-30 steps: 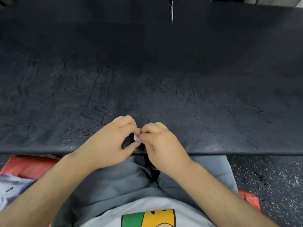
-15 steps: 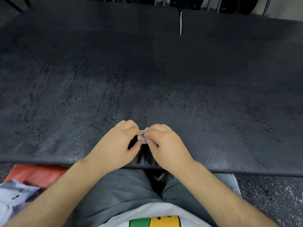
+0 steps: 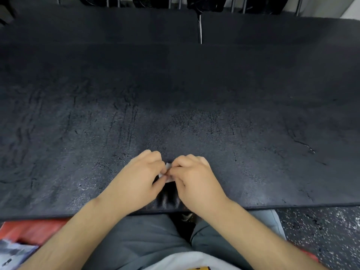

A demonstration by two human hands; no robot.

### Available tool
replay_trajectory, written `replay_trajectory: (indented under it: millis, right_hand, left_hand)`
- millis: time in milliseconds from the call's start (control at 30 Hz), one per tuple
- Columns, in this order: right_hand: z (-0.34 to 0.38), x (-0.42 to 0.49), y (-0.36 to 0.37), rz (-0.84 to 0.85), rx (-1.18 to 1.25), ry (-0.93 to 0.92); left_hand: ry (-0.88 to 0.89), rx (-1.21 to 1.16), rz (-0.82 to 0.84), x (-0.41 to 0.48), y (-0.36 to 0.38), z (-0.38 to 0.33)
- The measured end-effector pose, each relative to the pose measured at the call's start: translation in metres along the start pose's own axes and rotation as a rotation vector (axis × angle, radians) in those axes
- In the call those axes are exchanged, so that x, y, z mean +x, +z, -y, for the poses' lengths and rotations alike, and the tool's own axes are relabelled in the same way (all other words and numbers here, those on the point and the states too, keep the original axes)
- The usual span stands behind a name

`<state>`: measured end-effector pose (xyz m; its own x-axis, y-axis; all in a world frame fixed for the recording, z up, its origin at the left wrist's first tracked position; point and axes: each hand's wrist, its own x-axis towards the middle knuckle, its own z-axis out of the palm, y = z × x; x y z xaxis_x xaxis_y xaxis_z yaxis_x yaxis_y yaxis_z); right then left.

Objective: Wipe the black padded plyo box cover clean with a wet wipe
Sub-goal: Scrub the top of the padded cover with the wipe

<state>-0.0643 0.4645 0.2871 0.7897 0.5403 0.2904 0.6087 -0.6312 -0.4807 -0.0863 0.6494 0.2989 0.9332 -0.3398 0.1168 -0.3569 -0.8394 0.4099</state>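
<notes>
The black padded plyo box cover (image 3: 194, 106) fills most of the view, its surface cracked and scuffed, with damp-looking sheen near the front edge. My left hand (image 3: 136, 182) and my right hand (image 3: 194, 182) meet just above the front edge at the middle. Both pinch a small white wet wipe (image 3: 165, 173) between fingertips and thumbs. Only a small bit of the wipe shows between the fingers; the rest is hidden by my hands.
A speckled black rubber floor (image 3: 321, 230) lies at the lower right. A red object (image 3: 33, 230) and a white-and-grey packet (image 3: 13, 252) lie at the lower left. Metal rack bars with dark items (image 3: 194, 2) stand behind the cover.
The view has tilted up, showing more of the cover's far side and the rack. Both hands stay together on the wipe, with slightly more of it showing.
</notes>
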Motion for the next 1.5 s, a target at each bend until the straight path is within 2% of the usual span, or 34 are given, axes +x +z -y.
replay_trajectory:
  millis: [200, 300, 367, 533, 767, 933, 1100, 1267, 1433, 1500]
  right_hand:
    - [0.013, 0.0, 0.012, 0.088, -0.067, -0.086]
    - [-0.008, 0.037, 0.015, 0.009, -0.12, -0.043]
    - [-0.007, 0.048, 0.017, 0.01, -0.101, 0.017]
    - [0.002, 0.0, 0.005, 0.221, -0.008, -0.05]
    - [0.003, -0.038, -0.011, 0.286, 0.057, -0.045]
    - [-0.017, 0.0, 0.001, 0.04, 0.0, 0.021]
    - [-0.008, -0.016, 0.001, 0.112, -0.029, -0.027]
    - [-0.03, 0.039, 0.009, -0.041, -0.114, 0.015]
    - [-0.02, 0.029, 0.011, 0.012, -0.135, -0.051]
    - [-0.028, 0.045, 0.011, -0.016, -0.143, -0.074]
  left_hand:
    - [0.02, -0.05, 0.106, 0.001, -0.014, 0.018]
    - [-0.028, 0.038, -0.002, 0.022, -0.012, 0.027]
    - [-0.072, 0.048, -0.015, 0.032, -0.009, 0.028]
    - [0.039, -0.074, 0.212, 0.015, -0.008, 0.014]
    - [0.132, -0.131, 0.366, 0.007, 0.003, -0.007]
    - [0.062, -0.019, 0.086, 0.031, 0.003, 0.005]
    - [0.123, 0.019, 0.117, 0.019, 0.008, -0.006]
    - [0.021, 0.112, -0.043, 0.053, 0.011, 0.013]
    - [0.057, 0.157, -0.038, 0.043, 0.01, 0.01]
    - [0.042, 0.178, -0.065, 0.049, 0.009, 0.015]
